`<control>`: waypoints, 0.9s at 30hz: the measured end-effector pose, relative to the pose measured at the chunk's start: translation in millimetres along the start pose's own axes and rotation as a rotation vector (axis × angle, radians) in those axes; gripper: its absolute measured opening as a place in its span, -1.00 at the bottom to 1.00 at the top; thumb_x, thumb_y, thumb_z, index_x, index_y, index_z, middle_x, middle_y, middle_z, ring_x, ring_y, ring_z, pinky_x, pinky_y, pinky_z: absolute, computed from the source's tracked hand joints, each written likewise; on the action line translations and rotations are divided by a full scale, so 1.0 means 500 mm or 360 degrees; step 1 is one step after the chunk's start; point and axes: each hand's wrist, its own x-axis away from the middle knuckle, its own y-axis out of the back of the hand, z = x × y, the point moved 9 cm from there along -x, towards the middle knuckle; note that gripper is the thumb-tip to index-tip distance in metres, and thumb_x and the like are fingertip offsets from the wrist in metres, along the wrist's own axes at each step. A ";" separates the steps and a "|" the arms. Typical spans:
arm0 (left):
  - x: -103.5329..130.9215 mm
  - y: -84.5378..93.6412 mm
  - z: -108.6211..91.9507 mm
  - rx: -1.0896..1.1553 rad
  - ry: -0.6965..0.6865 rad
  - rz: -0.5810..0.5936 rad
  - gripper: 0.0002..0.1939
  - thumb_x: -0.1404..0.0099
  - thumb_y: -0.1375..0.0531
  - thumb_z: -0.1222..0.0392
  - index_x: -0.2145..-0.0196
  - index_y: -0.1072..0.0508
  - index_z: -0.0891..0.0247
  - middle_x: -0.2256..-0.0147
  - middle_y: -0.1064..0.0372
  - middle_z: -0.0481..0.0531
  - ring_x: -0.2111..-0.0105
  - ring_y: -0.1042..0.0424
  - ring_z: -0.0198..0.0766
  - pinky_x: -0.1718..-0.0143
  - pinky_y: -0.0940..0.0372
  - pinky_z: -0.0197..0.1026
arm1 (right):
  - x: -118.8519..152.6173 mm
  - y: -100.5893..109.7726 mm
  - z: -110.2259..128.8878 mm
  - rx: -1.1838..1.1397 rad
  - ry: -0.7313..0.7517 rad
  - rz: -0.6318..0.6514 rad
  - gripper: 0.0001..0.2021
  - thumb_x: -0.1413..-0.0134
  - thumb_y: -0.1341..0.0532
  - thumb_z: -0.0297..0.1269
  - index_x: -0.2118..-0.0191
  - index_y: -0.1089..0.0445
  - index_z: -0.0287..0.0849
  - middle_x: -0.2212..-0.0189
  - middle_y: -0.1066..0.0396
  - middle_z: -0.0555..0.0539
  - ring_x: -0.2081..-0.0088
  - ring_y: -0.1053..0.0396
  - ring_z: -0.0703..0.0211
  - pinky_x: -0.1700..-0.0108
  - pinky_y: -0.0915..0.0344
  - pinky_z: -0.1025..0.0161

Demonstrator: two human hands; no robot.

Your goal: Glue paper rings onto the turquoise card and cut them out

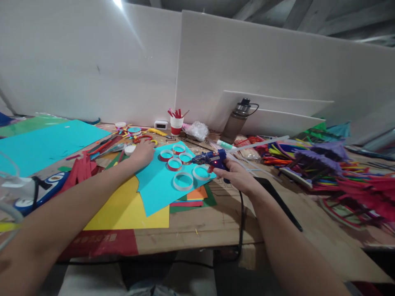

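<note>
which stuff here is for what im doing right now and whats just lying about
Seemingly in use:
- glue gun, in the right hand
- paper rings near its tip
- turquoise sheet under the rings

Seemingly just lying about:
- water bottle
- cup of red sticks
- clear plastic bag

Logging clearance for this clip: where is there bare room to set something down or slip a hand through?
Bare, bar a tiny scrap: the tabletop's front strip between yellow sheet and black cable; also the cyan sheet left of the paper rings. Crowded: around the left hand, by the red-and-white cup, and at right among the colored strands.
</note>
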 end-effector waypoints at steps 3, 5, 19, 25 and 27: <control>0.010 -0.016 -0.011 0.0005 -0.0028 0.0096 -0.63 -0.43 -0.02 0.22 -0.06 -0.48 0.38 -0.08 -0.44 0.31 -0.11 -0.37 0.04 -0.15 -0.19 -0.03 | 0.002 0.000 -0.006 0.0009 -0.0039 0.0000 -0.63 -0.03 -0.28 -0.04 0.12 -0.44 -0.18 0.20 -0.54 -0.12 0.25 -0.39 0.09 0.19 -0.32 0.16; 0.012 -0.025 -0.013 0.0004 -0.0007 0.0126 -0.58 -0.45 0.00 0.19 -0.14 -0.42 0.39 -0.12 -0.39 0.35 -0.16 -0.33 0.09 -0.16 -0.19 0.00 | 0.002 -0.001 -0.008 0.0021 -0.0053 -0.0001 -0.63 -0.03 -0.29 -0.03 0.11 -0.44 -0.18 0.20 -0.54 -0.12 0.25 -0.39 0.09 0.19 -0.32 0.15; 0.022 -0.021 -0.006 -0.0085 0.0130 0.0159 -0.52 -0.49 0.06 0.10 -0.24 -0.31 0.37 -0.25 -0.21 0.41 -0.24 -0.19 0.21 -0.16 -0.13 0.23 | -0.006 -0.010 -0.001 0.0011 -0.0041 0.0021 -0.52 -0.05 -0.28 -0.04 -0.04 -0.40 -0.18 0.20 -0.51 -0.10 0.23 -0.41 0.08 0.14 -0.36 0.13; -0.013 -0.022 0.016 -0.0070 0.0213 0.0228 -0.53 -0.43 -0.07 0.06 -0.17 -0.35 0.41 -0.19 -0.28 0.43 -0.21 -0.24 0.18 -0.15 -0.18 0.09 | -0.013 -0.012 -0.005 -0.0006 -0.0026 0.0006 -0.54 -0.03 -0.31 -0.03 -0.01 -0.44 -0.16 0.14 -0.52 -0.09 0.17 -0.43 0.05 0.12 -0.36 0.14; -0.024 -0.023 0.024 -0.0051 0.0242 0.0252 -0.53 -0.41 -0.10 0.01 -0.13 -0.39 0.39 -0.15 -0.31 0.42 -0.17 -0.28 0.20 -0.10 -0.23 0.08 | -0.013 -0.013 -0.004 -0.0015 -0.0022 -0.0001 -0.54 -0.03 -0.31 -0.03 -0.02 -0.43 -0.15 0.16 -0.51 -0.09 0.18 -0.43 0.06 0.13 -0.35 0.15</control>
